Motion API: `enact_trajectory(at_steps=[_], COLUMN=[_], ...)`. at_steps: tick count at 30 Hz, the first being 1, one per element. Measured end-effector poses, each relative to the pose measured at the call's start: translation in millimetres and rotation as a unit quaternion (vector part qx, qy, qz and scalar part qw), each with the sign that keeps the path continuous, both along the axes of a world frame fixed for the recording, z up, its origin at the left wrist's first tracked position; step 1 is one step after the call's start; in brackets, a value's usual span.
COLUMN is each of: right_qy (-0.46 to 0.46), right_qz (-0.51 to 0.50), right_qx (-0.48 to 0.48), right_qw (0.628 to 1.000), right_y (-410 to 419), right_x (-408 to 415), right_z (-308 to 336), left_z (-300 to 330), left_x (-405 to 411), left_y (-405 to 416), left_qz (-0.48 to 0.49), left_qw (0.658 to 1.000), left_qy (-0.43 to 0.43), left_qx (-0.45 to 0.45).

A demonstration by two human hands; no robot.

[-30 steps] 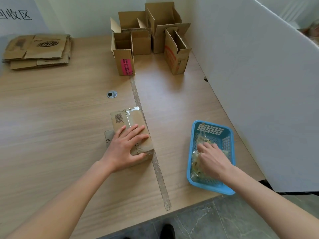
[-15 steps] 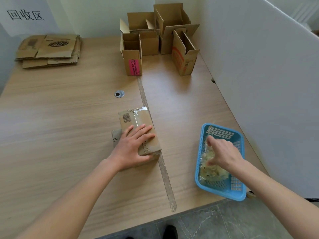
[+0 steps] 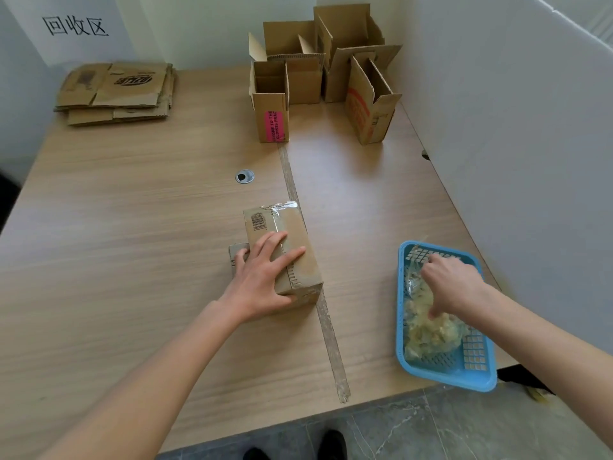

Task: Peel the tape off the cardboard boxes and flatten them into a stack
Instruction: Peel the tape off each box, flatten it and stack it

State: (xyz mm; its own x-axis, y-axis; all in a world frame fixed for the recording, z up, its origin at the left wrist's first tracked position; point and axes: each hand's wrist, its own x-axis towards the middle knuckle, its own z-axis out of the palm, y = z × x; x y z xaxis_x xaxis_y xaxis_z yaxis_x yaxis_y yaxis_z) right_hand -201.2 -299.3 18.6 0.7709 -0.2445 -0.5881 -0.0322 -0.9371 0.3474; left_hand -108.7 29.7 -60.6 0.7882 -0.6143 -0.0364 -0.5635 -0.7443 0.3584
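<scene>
One view only here, a wide-angle camera worn on the person's head, looking forward and steeply down across the tabletop (image 3: 132, 227). It sits close above both forearms, which reach in from the bottom edge. The frame runs from the person's shoes (image 3: 331, 444) on the floor up to the far wall (image 3: 215, 24), edges bowed by the lens.
</scene>
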Motion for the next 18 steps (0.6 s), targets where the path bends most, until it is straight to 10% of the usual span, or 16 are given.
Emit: enact_trajectory(at_steps=[18], right_qy=[-0.226], right_qz=[0.018], right_qx=[0.027], right_qw=[0.974], right_y=[-33], right_x=[0], right_z=[29], left_z=[3], left_x=[-6], left_y=[-4], left_qz=[0.013], left_qw=[0.998], left_qy=[0.000], left_qx=[0.054])
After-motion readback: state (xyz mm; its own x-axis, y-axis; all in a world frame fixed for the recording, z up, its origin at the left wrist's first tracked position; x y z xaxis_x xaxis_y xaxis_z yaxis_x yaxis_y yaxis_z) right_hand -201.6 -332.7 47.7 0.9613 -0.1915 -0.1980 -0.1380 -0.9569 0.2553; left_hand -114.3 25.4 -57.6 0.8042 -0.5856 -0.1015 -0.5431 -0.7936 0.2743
